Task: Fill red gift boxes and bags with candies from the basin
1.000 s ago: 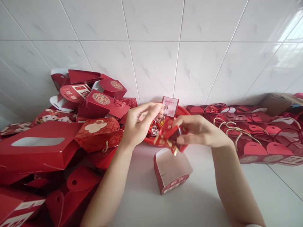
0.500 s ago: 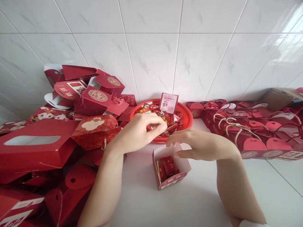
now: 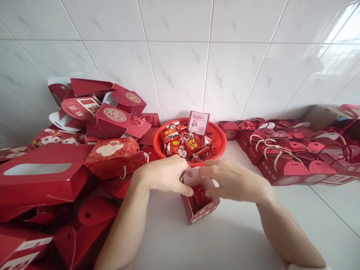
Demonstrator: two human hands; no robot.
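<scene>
A small red box point(image 3: 203, 212) stands with its top open on the white surface, red wrapped sweets point(image 3: 200, 195) inside it. My left hand point(image 3: 165, 176) is at the box's left side, thumb and fingers apart over its edge, holding nothing that shows. On the right side, my right hand point(image 3: 230, 180) has its fingers spread against the flap and side of the box. Just behind both hands is a red plastic basket point(image 3: 222, 148) with wrapped sweets point(image 3: 192, 144) and an upright pink card point(image 3: 198, 123).
Red boxes point(image 3: 112, 120) are heaped at the left, with a large windowed box point(image 3: 42, 187) in front. Rows of closed red boxes with cord handles point(image 3: 289, 168) stand at the right, a brown carton point(image 3: 320, 114) behind them. A tiled wall point(image 3: 180, 75) rises at the back.
My left hand has moved from over the basket down to the box, uncovering the sweets. My right hand has lowered slightly onto the box's right side. The view has shifted a little.
</scene>
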